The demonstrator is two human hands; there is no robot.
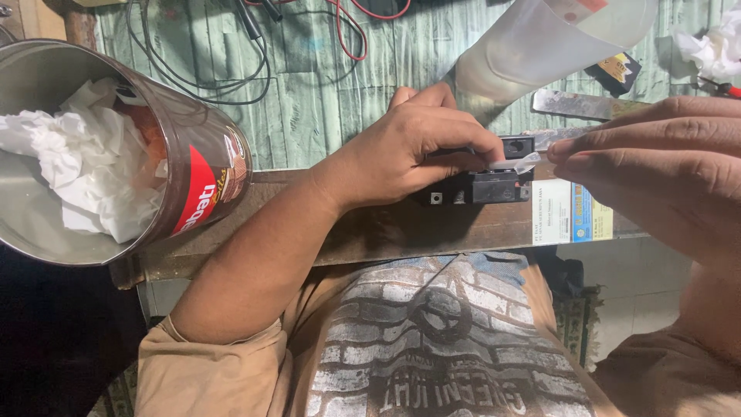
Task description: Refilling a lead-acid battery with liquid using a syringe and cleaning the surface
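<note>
My left hand [413, 147] grips a small black block-shaped electrical part [494, 184] lying at the front edge of the bench. My right hand [664, 166] comes in from the right with fingers pinched on a thin white strip [515, 164] that touches the top of the black part. Both hands meet just over the part, and my fingers hide much of it.
A round metal tin [204, 166] stuffed with crumpled white tissue stands at the left. A translucent plastic jug [540, 46] lies at the back right beside a flat metal blade [579, 104]. Black and red wires [255, 46] trail across the green bench top.
</note>
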